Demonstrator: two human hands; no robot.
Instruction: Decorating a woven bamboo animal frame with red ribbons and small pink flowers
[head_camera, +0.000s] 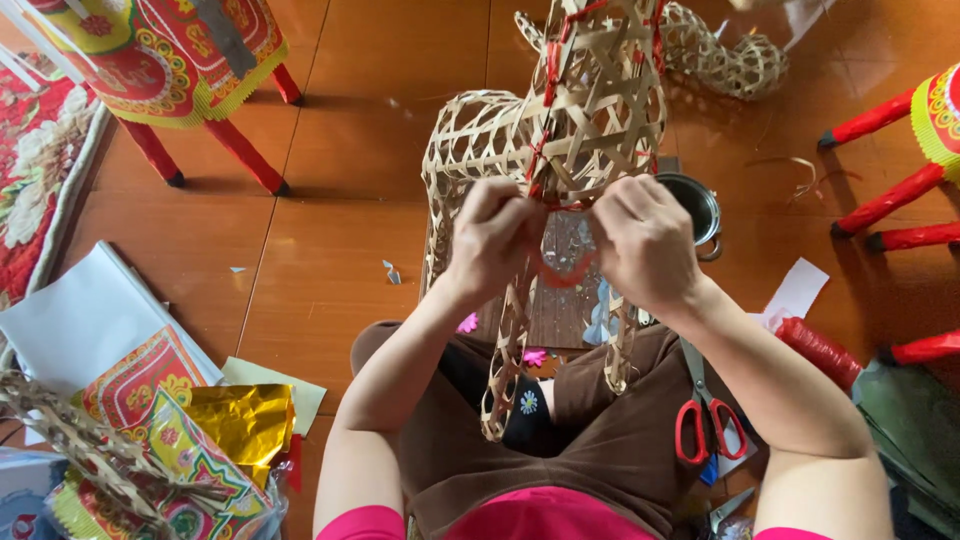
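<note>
A woven bamboo animal-shaped frame (590, 110) stands on the floor in front of my knees. Red string (548, 75) runs along its seams. My left hand (492, 235) and my right hand (645, 240) are both closed at the frame's chest, pinching a loop of the red string (565, 275) between them. The fingertips are curled in and mostly hidden. One bamboo leg (505, 370) of the frame hangs down over my lap.
Red-handled scissors (705, 420) lie on my right thigh. A metal pot (695, 205) sits behind the frame. A red string roll (820, 350) lies at right. Colourful and gold paper sheets (190, 420) pile at lower left. Red-legged stools (180, 60) stand at both sides.
</note>
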